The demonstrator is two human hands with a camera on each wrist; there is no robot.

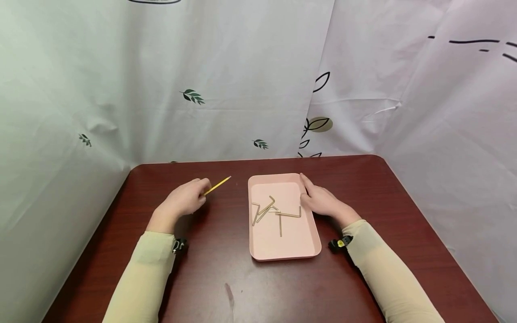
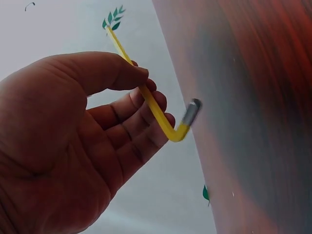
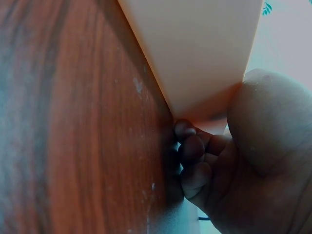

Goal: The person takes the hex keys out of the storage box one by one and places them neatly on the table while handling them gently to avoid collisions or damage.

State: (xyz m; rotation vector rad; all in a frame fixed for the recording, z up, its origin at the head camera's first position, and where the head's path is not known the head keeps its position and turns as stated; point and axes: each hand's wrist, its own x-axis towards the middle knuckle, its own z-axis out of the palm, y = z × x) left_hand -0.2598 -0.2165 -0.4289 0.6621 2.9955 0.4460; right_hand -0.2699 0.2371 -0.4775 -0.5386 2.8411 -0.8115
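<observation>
My left hand point(image 1: 187, 197) pinches a yellow hex key point(image 1: 218, 185) between thumb and fingers, left of the tray and over the table. In the left wrist view the L-shaped hex key point(image 2: 157, 112) shows its short bent end, tipped in grey, beyond the fingers. My right hand point(image 1: 323, 201) grips the right side wall of a pink tray point(image 1: 282, 246), its thumb at the rim. Fingers point(image 3: 192, 148) in the right wrist view are curled at the tray's outer lower edge. Several brass-coloured hex keys point(image 1: 264, 213) lie loosely crossed inside the tray.
The dark red wooden table point(image 1: 210, 278) carries the tray near its middle. A pale curtain point(image 1: 226, 80) with leaf prints hangs behind the table and along both sides. A scuff mark point(image 1: 229, 294) lies on the wood near the front.
</observation>
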